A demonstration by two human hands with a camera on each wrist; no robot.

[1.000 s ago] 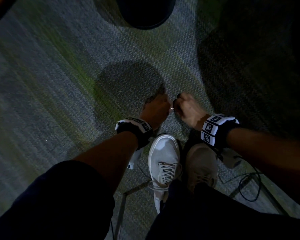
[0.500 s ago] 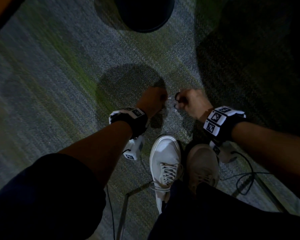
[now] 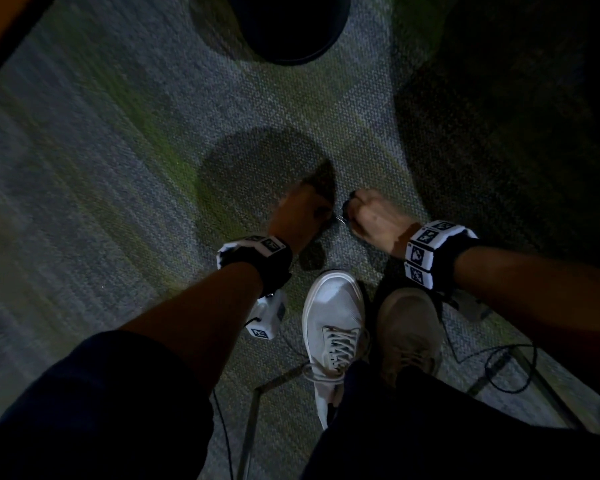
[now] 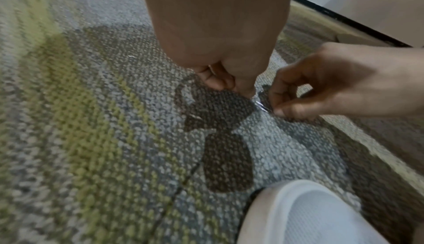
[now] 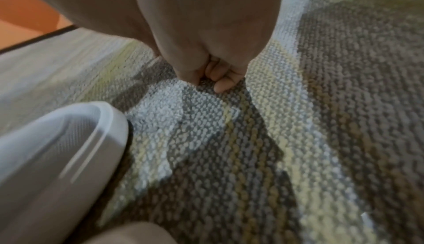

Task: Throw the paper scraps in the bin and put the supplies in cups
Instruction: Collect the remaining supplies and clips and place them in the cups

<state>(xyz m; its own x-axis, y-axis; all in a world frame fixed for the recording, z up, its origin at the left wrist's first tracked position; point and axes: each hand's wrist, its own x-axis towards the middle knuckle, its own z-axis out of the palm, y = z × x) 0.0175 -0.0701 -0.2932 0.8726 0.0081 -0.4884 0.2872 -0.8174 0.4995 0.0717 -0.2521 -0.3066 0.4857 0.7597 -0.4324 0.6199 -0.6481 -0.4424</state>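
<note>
Both hands are low over the patterned carpet, fingertips together. A small shiny metal piece (image 4: 260, 103), perhaps a clip, sits between them just above the carpet. My right hand (image 3: 352, 216) pinches one end with thumb and forefinger, its other fingers curled. My left hand (image 3: 326, 216) has curled fingers, and its fingertips (image 4: 246, 91) meet the other end. The piece shows as a faint glint (image 3: 340, 219) in the head view. In the right wrist view the right hand (image 5: 218, 79) is a closed fist and the piece is hidden. A dark round bin (image 3: 291, 29) stands ahead on the floor.
A white shoe (image 3: 333, 317) and a grey shoe (image 3: 409, 330) stand just behind the hands. Cables (image 3: 499, 362) trail on the carpet at right. Another tiny glint (image 4: 131, 56) lies on the carpet left of the hands. An orange wall base (image 3: 0, 32) is at far left.
Both hands stay together over the same spot, shifting slightly forward and back. The shiny piece remains between the fingertips throughout.
</note>
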